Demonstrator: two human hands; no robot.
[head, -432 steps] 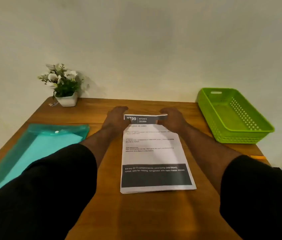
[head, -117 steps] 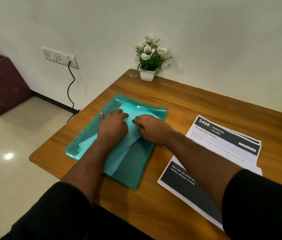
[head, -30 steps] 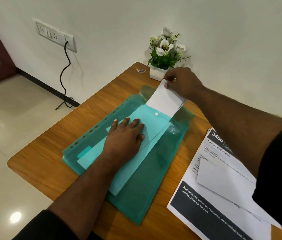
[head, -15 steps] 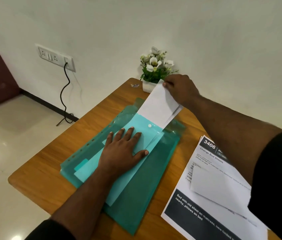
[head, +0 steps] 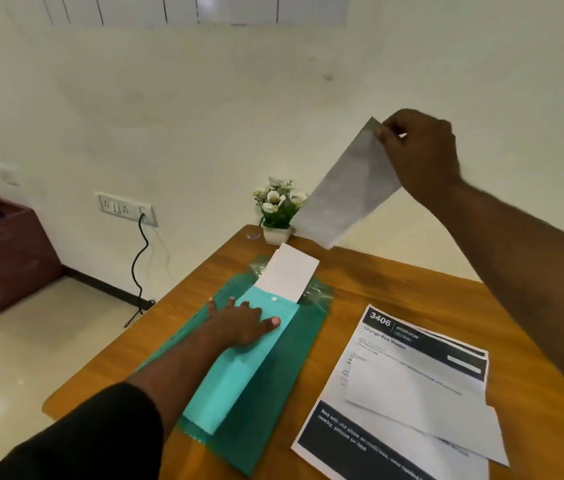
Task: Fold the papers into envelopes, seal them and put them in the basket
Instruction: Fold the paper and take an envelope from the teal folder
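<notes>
Envelope (head: pixel 349 188) pinched by right hand (head: pixel 419 154), hanging diagonally, apparently lower-left.

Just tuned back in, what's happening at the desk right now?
The right hand holds a white sheet lifted clear above the table. The left hand presses flat on the teal folder, where more white paper sticks out. A folded paper lies on the printed sheets.

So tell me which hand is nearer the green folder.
Left. The left hand presses flat on the green folder; the right hand pinches a white envelope raised above it.
</notes>
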